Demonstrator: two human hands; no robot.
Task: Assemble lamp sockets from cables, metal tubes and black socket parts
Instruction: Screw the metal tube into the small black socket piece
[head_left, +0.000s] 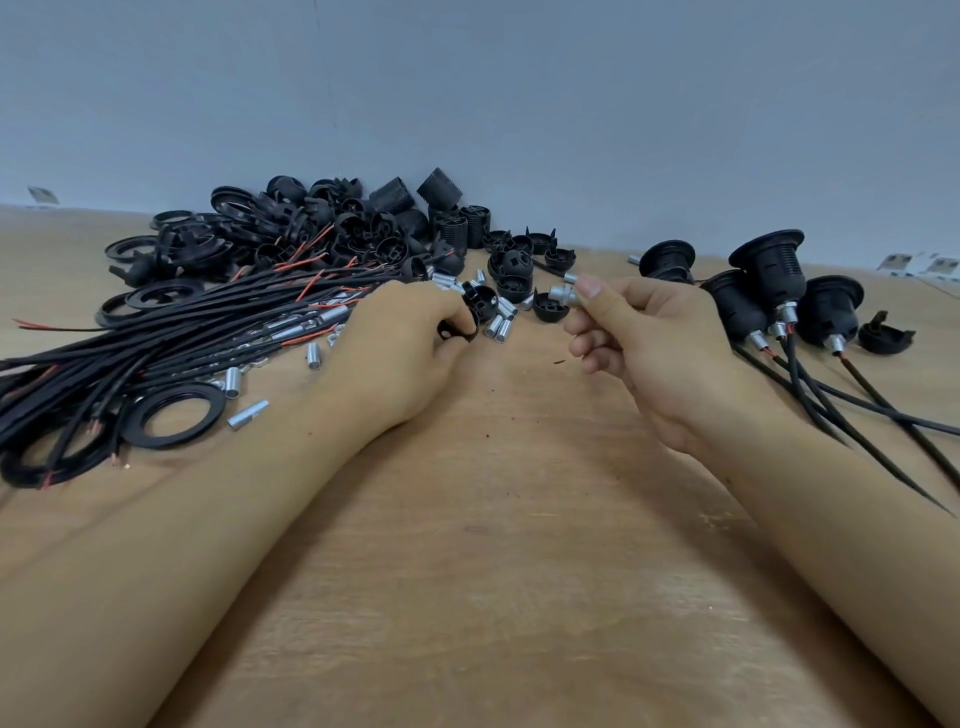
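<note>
Two bare forearms reach forward over a wooden surface (498, 545), which runs back to a plain grey-blue wall (519, 93). The left hand (405, 343) rests low on the wood with its fingers curled round a black socket cap (470, 317), which sticks out past the knuckles beside a scatter of short metal tubes (498, 325). The right hand (649, 332) is raised just off the wood, thumb and forefinger pinching a small metal tube (563, 292) that points toward the left hand; the other fingers curl loosely beneath it, and the two hands are near each other but apart. Left of the left wrist lie a flat black ring (171, 415) and a loose tube (248, 414), and a thick bundle of black cables (156, 348) with red inner wires spreads from the left edge toward the left hand. On the right, beyond the right wrist, stand four assembled lamp sockets (769, 291), each with a metal tube at its base and a black cable trailing toward the near right corner; a single black half-shell (883, 335) lies just beside them. Farther back, against the wall, sits a large heap of black socket parts (332, 228), rings, caps and threaded barrels mixed together, with a few separate caps (519, 260) between the heap and the hands.
</note>
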